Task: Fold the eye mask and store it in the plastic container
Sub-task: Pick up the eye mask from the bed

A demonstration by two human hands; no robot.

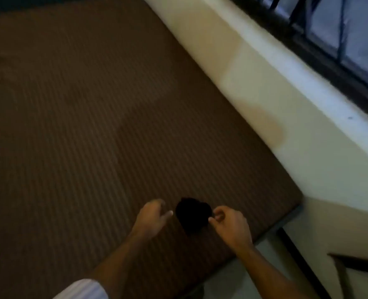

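A black eye mask (192,215) lies bunched on the brown striped bed cover (81,126), near its front right corner. My right hand (230,225) pinches the mask's right edge between thumb and fingertips. My left hand (151,214) hovers just left of the mask with fingers loosely spread, a small gap away from the fabric. No plastic container is in view. The picture is dim and blurred, so the mask's folds cannot be made out.
A cream wall (265,100) runs along the bed's right side, with a barred dark-framed window (340,39) above it. The bed's front edge drops to a pale floor (254,272). A dark strip (297,260) runs beside the bed corner.
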